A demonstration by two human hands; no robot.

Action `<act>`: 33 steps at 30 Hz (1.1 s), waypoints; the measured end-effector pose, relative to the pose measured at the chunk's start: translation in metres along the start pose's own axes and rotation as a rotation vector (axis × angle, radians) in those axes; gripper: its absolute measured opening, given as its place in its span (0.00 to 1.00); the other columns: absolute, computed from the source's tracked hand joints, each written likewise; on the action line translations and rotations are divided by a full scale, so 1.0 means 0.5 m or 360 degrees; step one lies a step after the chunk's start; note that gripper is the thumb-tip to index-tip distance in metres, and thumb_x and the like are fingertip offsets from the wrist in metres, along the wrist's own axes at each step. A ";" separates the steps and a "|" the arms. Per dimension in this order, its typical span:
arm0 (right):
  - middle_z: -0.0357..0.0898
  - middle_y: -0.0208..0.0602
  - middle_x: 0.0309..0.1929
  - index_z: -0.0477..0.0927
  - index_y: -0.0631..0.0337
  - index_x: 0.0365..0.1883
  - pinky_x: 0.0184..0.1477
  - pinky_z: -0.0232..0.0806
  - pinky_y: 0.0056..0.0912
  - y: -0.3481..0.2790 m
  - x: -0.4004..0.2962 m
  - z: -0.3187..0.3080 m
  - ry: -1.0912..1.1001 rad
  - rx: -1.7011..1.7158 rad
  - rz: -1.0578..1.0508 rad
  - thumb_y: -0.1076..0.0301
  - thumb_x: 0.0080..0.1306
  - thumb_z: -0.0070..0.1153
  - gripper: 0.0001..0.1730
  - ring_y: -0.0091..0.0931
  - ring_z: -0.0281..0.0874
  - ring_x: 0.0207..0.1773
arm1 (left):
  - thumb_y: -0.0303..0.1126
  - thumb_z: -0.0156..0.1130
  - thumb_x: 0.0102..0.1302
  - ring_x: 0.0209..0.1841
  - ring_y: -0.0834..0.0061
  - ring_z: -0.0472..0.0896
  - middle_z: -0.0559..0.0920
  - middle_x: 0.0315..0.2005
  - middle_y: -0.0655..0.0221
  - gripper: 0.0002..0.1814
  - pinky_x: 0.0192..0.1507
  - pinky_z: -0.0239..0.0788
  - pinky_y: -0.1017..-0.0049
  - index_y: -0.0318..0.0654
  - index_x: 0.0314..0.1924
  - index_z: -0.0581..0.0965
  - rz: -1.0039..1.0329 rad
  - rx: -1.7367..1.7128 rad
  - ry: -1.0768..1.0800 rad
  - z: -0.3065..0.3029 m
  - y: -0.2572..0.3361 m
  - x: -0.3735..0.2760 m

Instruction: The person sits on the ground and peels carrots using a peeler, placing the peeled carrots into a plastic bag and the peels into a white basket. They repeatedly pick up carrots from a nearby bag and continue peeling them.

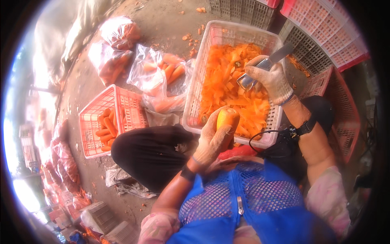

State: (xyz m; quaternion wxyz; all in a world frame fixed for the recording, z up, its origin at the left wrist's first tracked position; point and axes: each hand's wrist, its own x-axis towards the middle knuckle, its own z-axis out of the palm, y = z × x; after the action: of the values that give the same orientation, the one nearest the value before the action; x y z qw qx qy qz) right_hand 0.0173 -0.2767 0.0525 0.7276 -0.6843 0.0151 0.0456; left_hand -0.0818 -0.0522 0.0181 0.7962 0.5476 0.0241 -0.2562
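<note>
My gloved left hand [213,137] grips a thick peeled carrot [228,118] with its cut end up, over the near edge of a white plastic crate [195,82]. Orange carrot peelings [225,82] fill much of that crate, with a few cut carrot ends among them. My gloved right hand [271,79] is closed around a metal peeler [246,81] and a flat-bladed knife [281,52], both held above the peelings. The knife blade points up and right, the peeler's frame down and left. The palm side of my right hand is partly hidden.
A pink plastic crate [117,106] with whole carrots [106,126] stands at the left. Beside it lie clear plastic bags [152,73] of carrots and knotted bags [112,58]. Stacked crates [323,30] are at the upper right, another crate [344,113] at my right knee. Scraps dot the floor.
</note>
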 end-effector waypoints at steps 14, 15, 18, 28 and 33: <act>0.84 0.32 0.30 0.84 0.63 0.40 0.24 0.72 0.20 -0.039 -0.080 0.064 -0.0373 -0.0149 0.0091 0.67 0.64 0.68 0.10 0.17 0.79 0.25 | 0.39 0.77 0.56 0.36 0.64 0.86 0.83 0.44 0.58 0.34 0.36 0.79 0.67 0.38 0.61 0.73 0.0541 0.1609 0.0391 -0.008 -0.003 0.016; 0.84 0.32 0.28 0.84 0.63 0.38 0.26 0.71 0.20 -0.016 -0.083 0.076 -0.0341 -0.0178 0.0026 0.65 0.63 0.69 0.11 0.18 0.78 0.23 | 0.40 0.78 0.54 0.37 0.60 0.86 0.84 0.45 0.55 0.35 0.37 0.79 0.64 0.39 0.61 0.74 0.0709 0.1951 0.0456 -0.015 -0.009 0.018; 0.83 0.34 0.25 0.83 0.63 0.35 0.22 0.70 0.21 -0.001 -0.034 0.052 -0.0289 -0.0121 0.0371 0.67 0.62 0.68 0.09 0.19 0.77 0.20 | 0.45 0.79 0.51 0.34 0.54 0.85 0.84 0.39 0.56 0.37 0.37 0.77 0.59 0.41 0.60 0.74 0.0896 0.2081 0.0467 -0.028 -0.024 0.032; 0.83 0.36 0.24 0.83 0.65 0.34 0.17 0.67 0.22 -0.023 -0.043 0.066 -0.0087 -0.0118 0.0290 0.70 0.61 0.66 0.08 0.21 0.76 0.16 | 0.43 0.77 0.53 0.38 0.53 0.84 0.83 0.42 0.56 0.33 0.37 0.76 0.58 0.40 0.56 0.75 0.1009 0.2178 0.0304 -0.035 -0.004 0.031; 0.82 0.34 0.27 0.80 0.63 0.38 0.17 0.67 0.21 0.003 0.029 -0.015 0.0177 -0.0291 0.0517 0.70 0.64 0.64 0.08 0.21 0.77 0.18 | 0.37 0.79 0.51 0.41 0.54 0.85 0.83 0.43 0.56 0.33 0.39 0.78 0.60 0.40 0.56 0.75 0.1002 0.2107 0.0528 -0.038 -0.001 0.012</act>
State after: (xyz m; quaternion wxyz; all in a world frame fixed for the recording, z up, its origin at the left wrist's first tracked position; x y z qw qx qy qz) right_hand 0.0318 -0.2836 0.0495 0.6434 -0.7377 0.1613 0.1256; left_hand -0.0722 -0.0379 0.0083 0.3220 0.9244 -0.1731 0.1084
